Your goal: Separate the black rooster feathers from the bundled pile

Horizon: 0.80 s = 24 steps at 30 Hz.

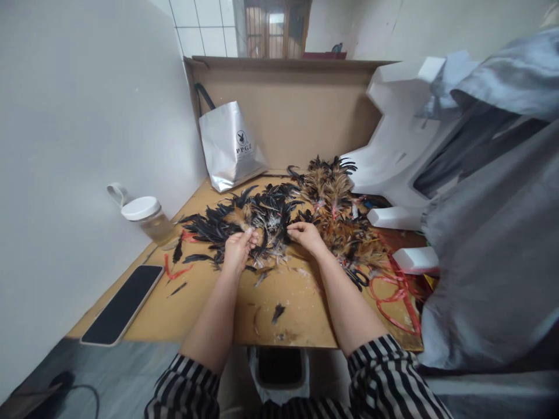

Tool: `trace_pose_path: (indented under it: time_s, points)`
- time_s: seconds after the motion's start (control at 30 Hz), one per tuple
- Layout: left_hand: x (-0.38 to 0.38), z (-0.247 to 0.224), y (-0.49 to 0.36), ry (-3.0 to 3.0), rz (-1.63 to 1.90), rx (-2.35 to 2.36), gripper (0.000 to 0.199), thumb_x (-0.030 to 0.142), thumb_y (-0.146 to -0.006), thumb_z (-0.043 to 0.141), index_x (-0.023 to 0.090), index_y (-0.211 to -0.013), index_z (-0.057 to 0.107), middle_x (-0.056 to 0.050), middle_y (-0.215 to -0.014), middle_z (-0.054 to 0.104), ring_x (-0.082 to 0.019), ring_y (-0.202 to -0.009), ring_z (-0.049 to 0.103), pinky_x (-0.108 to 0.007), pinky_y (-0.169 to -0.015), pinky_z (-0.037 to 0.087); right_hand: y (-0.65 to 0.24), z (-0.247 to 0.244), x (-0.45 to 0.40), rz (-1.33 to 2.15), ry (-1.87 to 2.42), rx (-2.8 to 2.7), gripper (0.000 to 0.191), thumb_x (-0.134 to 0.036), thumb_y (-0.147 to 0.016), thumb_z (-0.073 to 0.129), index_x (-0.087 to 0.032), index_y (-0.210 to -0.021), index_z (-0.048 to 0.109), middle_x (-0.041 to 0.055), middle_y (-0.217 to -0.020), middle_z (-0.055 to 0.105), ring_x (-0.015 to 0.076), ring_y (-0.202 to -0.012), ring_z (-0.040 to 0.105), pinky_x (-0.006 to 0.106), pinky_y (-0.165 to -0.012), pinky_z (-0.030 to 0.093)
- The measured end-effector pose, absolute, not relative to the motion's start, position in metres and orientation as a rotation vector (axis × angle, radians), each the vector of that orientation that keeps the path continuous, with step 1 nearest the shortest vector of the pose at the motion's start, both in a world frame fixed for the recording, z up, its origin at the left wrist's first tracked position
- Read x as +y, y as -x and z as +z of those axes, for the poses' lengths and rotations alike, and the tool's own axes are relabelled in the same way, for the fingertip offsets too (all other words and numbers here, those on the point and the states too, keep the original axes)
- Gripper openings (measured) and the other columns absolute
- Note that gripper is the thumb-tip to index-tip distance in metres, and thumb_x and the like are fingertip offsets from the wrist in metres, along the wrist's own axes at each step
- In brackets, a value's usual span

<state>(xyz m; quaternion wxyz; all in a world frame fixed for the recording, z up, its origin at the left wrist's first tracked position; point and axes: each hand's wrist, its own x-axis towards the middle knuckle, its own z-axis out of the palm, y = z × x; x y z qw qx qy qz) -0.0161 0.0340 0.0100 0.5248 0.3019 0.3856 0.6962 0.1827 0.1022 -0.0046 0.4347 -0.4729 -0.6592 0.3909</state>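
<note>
Feathers spread over the worktop, left hand pinching a brown tuft, right hand by dark ones, cannot tell whether grasping any.

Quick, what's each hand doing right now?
Left hand: closed, holding brown feathers.
Right hand: pinched closed by the black feathers; can't tell if it's holding any.

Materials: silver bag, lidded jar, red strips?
Silver bag: glossy, creased, probably metallic-coated plastic or fabric.
Jar: see-through, smooth body, clear plastic or glass; its opaque white lid looks like plastic.
Red strips: thin, slightly shiny, curling, likely plastic.
</note>
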Motion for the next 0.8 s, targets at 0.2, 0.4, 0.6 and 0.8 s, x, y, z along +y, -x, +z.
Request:
trace_pose_path:
  time_s: [0.2, 0.4, 0.6, 0.8]
  points:
    - [0.035, 0.008, 0.016, -0.729, 1.664, 0.922, 0.028, 0.029, -0.057, 0.072, 0.007, -0.073, 0.063, -0.006, -0.065, 0.064, -0.006, -0.048, 0.053, -0.016, -0.043, 0.038, -0.192, 0.012, 0.085, 0.830, 1.524, -2.156, 0.020, -0.035, -0.056, 0.064, -0.016, -0.059, 0.065, -0.0001, -0.054, 0.058, 0.0096, -0.049, 0.048, 0.020, -0.048, 0.033]
    - [0.036, 0.006, 0.018, -0.765, 1.636, 0.930, 0.028, 0.029, -0.059, 0.071, 0.007, -0.074, 0.063, -0.008, -0.069, 0.065, -0.006, -0.050, 0.054, -0.016, -0.044, 0.039, -0.187, 0.016, 0.082, 1.027, 1.351, -2.210, 0.010, -0.024, -0.059, 0.061, -0.015, -0.062, 0.062, -0.0005, -0.056, 0.059, 0.0078, -0.050, 0.048, 0.018, -0.049, 0.036]
    - [0.031, 0.009, 0.013, -0.901, 1.430, 0.980, 0.029, 0.031, -0.060, 0.069, 0.005, -0.071, 0.064, -0.016, -0.088, 0.066, -0.010, -0.057, 0.058, -0.018, -0.046, 0.041, -0.188, 0.036, 0.071, 1.510, 0.953, -2.090, 0.016, -0.028, -0.064, 0.058, -0.013, -0.069, 0.059, -0.0008, -0.060, 0.058, 0.0045, -0.041, 0.041, 0.018, -0.042, 0.034]
    - [0.029, 0.011, 0.014, -1.040, 1.377, 0.984, 0.026, 0.033, -0.062, 0.067, 0.007, -0.064, 0.064, -0.015, -0.092, 0.065, -0.008, -0.054, 0.056, -0.018, -0.045, 0.041, -0.186, 0.040, 0.068, 1.431, 0.973, -2.085, 0.017, -0.025, -0.063, 0.058, -0.012, -0.072, 0.061, -0.0018, -0.056, 0.056, 0.0065, -0.047, 0.046, 0.019, -0.048, 0.037]
